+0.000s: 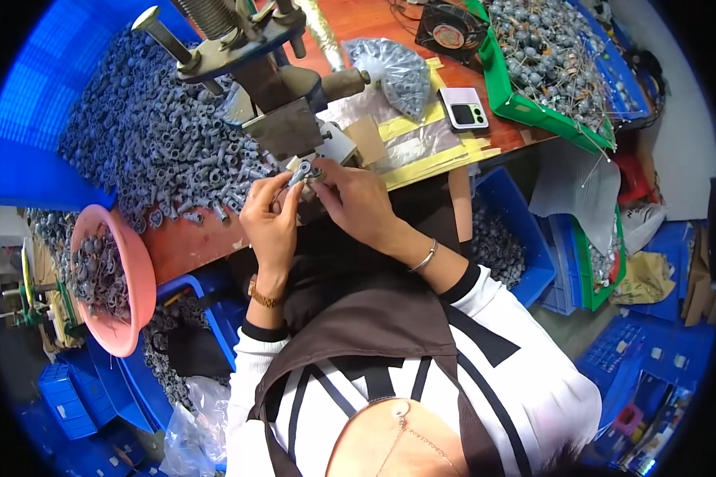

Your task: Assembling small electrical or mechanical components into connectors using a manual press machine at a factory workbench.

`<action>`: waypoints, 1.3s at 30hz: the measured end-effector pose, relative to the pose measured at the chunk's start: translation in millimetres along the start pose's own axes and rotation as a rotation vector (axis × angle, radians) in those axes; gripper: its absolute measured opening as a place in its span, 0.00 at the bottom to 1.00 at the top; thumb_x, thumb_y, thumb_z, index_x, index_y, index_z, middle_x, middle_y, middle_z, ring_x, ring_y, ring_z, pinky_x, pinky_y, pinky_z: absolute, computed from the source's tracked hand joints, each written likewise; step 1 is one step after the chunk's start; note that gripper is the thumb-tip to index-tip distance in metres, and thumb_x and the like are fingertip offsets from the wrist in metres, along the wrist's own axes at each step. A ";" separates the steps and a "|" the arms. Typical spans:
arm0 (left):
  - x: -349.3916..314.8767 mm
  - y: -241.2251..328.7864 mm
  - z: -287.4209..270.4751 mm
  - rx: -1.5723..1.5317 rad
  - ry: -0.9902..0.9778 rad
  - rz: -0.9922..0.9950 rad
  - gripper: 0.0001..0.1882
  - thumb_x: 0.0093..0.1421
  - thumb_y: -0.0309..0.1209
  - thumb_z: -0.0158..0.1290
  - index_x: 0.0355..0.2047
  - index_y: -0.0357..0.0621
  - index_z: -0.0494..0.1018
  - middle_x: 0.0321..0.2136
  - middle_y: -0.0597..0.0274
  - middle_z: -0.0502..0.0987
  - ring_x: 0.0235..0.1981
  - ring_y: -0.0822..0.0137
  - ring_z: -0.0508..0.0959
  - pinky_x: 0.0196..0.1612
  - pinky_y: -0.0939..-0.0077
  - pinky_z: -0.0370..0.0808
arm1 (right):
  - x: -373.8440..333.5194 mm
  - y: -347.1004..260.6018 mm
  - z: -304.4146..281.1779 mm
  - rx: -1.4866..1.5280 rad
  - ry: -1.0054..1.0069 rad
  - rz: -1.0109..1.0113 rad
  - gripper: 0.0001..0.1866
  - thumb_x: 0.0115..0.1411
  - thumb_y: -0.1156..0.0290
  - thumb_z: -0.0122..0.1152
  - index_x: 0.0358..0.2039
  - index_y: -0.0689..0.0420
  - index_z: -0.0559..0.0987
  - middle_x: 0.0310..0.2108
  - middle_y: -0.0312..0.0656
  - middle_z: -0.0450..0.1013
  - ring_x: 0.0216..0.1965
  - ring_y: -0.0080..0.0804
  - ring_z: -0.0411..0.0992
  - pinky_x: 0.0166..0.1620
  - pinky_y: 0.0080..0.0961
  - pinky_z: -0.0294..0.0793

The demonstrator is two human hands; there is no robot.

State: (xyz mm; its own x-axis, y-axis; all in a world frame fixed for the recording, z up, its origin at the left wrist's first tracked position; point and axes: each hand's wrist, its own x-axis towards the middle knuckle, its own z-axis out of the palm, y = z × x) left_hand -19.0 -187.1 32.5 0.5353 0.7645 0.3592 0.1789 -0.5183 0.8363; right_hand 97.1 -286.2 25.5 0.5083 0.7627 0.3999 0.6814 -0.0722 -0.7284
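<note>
My left hand (270, 216) and my right hand (356, 199) meet at the table's front edge, just below a metal hand press (250, 56). Between their fingertips they pinch a small grey part (302, 171); the left thumb and forefinger hold its body, while the right fingers touch a small ring at its end. A big heap of similar grey plastic parts (155, 139) lies on the table to the left, close to my left hand.
A pink bowl (135, 278) of grey rings hangs at the table's left edge. A clear bag of grey pieces (402, 71), a phone (464, 107), a small fan (449, 32) and a green tray of wired parts (549, 63) sit farther back. Blue crates (517, 238) surround the floor.
</note>
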 end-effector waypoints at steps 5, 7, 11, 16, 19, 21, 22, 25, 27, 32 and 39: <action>9.7 -11.2 6.3 -0.101 -0.094 -0.042 0.10 0.50 0.23 0.62 0.35 0.39 0.79 0.21 0.65 0.68 0.20 0.76 0.63 0.23 0.79 0.59 | -3.8 0.5 -0.6 -0.052 -0.006 0.034 0.18 0.55 0.73 0.61 0.46 0.59 0.72 0.22 0.44 0.75 0.24 0.44 0.74 0.28 0.36 0.71; 11.8 -6.8 4.5 -0.008 -0.102 -0.023 0.11 0.49 0.23 0.62 0.35 0.41 0.80 0.20 0.65 0.67 0.20 0.74 0.63 0.24 0.78 0.60 | -5.9 2.5 -1.6 -0.055 -0.011 0.048 0.18 0.55 0.72 0.61 0.47 0.59 0.72 0.22 0.44 0.75 0.24 0.44 0.74 0.28 0.36 0.71; 11.1 -6.5 5.8 0.080 -0.084 0.002 0.12 0.46 0.23 0.63 0.34 0.44 0.80 0.20 0.62 0.67 0.21 0.68 0.65 0.26 0.75 0.62 | -3.6 8.0 -15.1 -0.084 -0.083 0.011 0.16 0.57 0.72 0.60 0.46 0.61 0.74 0.24 0.46 0.76 0.23 0.41 0.75 0.28 0.32 0.72; 10.6 -1.8 6.4 0.097 -0.053 0.022 0.12 0.45 0.23 0.62 0.33 0.44 0.80 0.20 0.60 0.69 0.21 0.66 0.68 0.26 0.72 0.64 | 42.7 24.8 -66.1 0.497 -0.061 0.255 0.12 0.64 0.73 0.51 0.44 0.62 0.76 0.27 0.37 0.77 0.20 0.17 0.70 0.24 0.16 0.70; 12.5 -4.4 3.5 0.117 -0.073 0.000 0.11 0.45 0.23 0.62 0.32 0.43 0.80 0.21 0.58 0.70 0.21 0.63 0.69 0.26 0.71 0.65 | 101.7 39.9 -78.8 0.635 0.004 0.245 0.13 0.65 0.70 0.49 0.46 0.61 0.76 0.31 0.38 0.77 0.24 0.18 0.70 0.30 0.18 0.72; 15.8 -0.6 5.7 0.104 -0.089 0.034 0.11 0.45 0.23 0.62 0.31 0.43 0.80 0.20 0.57 0.70 0.21 0.62 0.69 0.27 0.70 0.65 | 147.2 40.9 -78.7 0.945 0.021 0.282 0.15 0.66 0.68 0.49 0.48 0.62 0.75 0.34 0.39 0.76 0.31 0.20 0.71 0.36 0.20 0.72; 16.9 1.2 6.5 0.143 -0.105 0.038 0.11 0.45 0.22 0.62 0.32 0.41 0.80 0.22 0.59 0.72 0.23 0.65 0.71 0.29 0.74 0.67 | 175.6 48.2 -79.8 1.114 -0.080 0.193 0.15 0.65 0.67 0.51 0.46 0.64 0.76 0.35 0.41 0.76 0.33 0.23 0.73 0.38 0.21 0.72; 15.9 5.7 11.7 0.194 -0.138 0.049 0.11 0.46 0.22 0.61 0.32 0.39 0.80 0.25 0.58 0.75 0.28 0.65 0.75 0.34 0.76 0.70 | 255.4 44.6 -79.8 0.821 -0.056 0.167 0.13 0.61 0.66 0.58 0.39 0.63 0.78 0.28 0.38 0.75 0.28 0.25 0.73 0.33 0.24 0.73; 12.7 -6.5 7.1 0.138 -0.109 0.029 0.10 0.46 0.22 0.61 0.31 0.37 0.80 0.25 0.58 0.75 0.29 0.66 0.75 0.35 0.76 0.70 | 233.4 -18.6 -93.4 0.766 0.055 -0.074 0.15 0.57 0.66 0.62 0.38 0.65 0.77 0.25 0.36 0.74 0.26 0.21 0.71 0.30 0.23 0.72; 10.4 -37.4 4.5 -0.018 -0.096 0.049 0.08 0.49 0.19 0.59 0.33 0.33 0.78 0.23 0.62 0.72 0.29 0.72 0.73 0.33 0.80 0.69 | 44.7 -70.8 -120.8 0.189 0.385 -0.654 0.25 0.46 0.59 0.70 0.39 0.59 0.72 0.33 0.43 0.73 0.32 0.44 0.74 0.37 0.30 0.73; 1.7 -14.0 -1.9 -0.061 -0.111 0.186 0.12 0.54 0.19 0.56 0.40 0.35 0.76 0.28 0.60 0.72 0.24 0.70 0.70 0.27 0.75 0.66 | 31.2 -81.9 -149.4 0.328 0.373 -0.733 0.11 0.51 0.68 0.70 0.24 0.56 0.75 0.27 0.36 0.73 0.31 0.33 0.72 0.40 0.28 0.71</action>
State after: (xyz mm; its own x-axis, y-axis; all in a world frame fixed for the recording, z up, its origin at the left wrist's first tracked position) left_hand -22.1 -177.8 22.2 0.6426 0.6095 0.4643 0.0206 -0.6195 0.7848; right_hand 135.9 -352.5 180.8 0.1812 0.2812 0.9424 0.7469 0.5841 -0.3179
